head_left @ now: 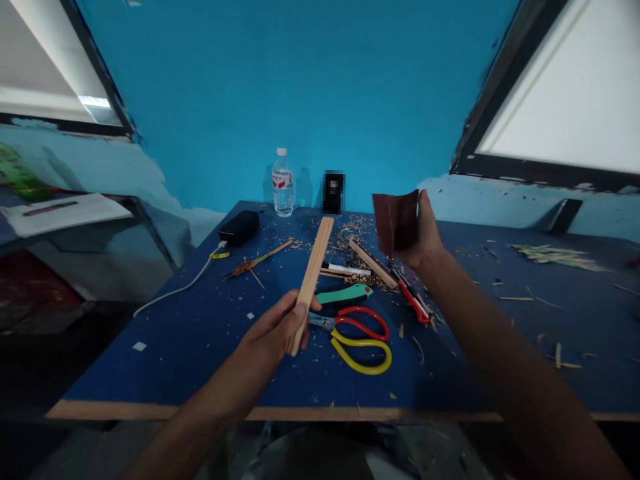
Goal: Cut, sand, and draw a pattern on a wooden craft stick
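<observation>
My left hand (287, 325) is closed around the lower end of a flat wooden strip (317, 260), which slants up and away over the table. A folded sheet of brown sandpaper (395, 223) is held up in my right hand (425, 233), apart from the strip. Just right of my left hand lie scissors (363, 359) with one red and one yellow handle. Above them rests a green-and-black folding tool (345, 294). A red-handled cutter (414, 301) and a wooden block (373, 263) are below my right hand. A white marker (346, 269) lies behind the strip.
Wood shavings (355, 230) litter the blue table (200, 360). Toward the wall stand a water bottle (283, 187) and a pixelated black phone-like object (333, 193). A black power bank-like box (240, 228) with a white cable (185, 288) is at left. Thin strips (555, 257) lie far right.
</observation>
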Motion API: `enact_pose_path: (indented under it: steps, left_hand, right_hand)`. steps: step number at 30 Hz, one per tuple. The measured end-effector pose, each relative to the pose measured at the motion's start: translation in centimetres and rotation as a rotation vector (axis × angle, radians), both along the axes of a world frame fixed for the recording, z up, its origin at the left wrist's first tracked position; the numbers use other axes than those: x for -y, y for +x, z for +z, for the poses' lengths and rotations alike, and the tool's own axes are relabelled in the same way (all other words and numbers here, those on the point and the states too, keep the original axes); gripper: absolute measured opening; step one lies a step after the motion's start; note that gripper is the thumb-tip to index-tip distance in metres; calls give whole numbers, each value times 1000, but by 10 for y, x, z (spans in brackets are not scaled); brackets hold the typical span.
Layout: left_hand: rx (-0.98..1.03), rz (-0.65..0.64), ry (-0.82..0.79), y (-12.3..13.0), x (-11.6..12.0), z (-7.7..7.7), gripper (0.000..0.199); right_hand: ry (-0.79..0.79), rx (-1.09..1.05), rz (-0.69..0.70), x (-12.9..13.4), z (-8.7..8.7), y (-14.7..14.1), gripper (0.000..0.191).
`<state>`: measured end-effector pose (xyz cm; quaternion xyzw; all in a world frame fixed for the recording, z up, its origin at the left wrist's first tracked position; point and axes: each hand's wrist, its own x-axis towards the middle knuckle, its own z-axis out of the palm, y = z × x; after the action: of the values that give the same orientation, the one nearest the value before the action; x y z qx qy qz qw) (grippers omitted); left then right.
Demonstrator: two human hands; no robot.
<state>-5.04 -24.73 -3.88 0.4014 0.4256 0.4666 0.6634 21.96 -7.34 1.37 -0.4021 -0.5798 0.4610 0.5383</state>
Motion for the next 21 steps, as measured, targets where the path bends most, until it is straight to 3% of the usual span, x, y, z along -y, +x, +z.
enact_pose_path:
  steps: [3, 5, 8, 11, 13, 18, 21]
  left_hand:
    - [-39, -15, 26, 3, -12, 8, 39]
    - [-72, -30, 97, 2, -21, 17, 36]
    - [-122, -17, 184, -4, -35, 29, 51]
    - [-149, 1, 220, -9, -51, 34, 59]
    - [-159, 24, 237, -10, -61, 34, 54]
    - [-143, 71, 281, -9, -81, 34, 35]
    - [-141, 154, 351, -15, -91, 36, 27]
  right_hand:
    - [-17, -8, 59, 21, -6, -4, 71]
    - [-37, 35, 112, 32, -9, -6, 54]
    - [-43, 100, 150, 43, -15, -8, 32]
    - [12, 123, 114, 54, -21, -11, 31]
    - [51, 179, 142, 65, -23, -15, 31]
    - [156, 598, 451, 103, -20, -32, 16]
    - [257, 907, 491, 118, -30, -44, 15]
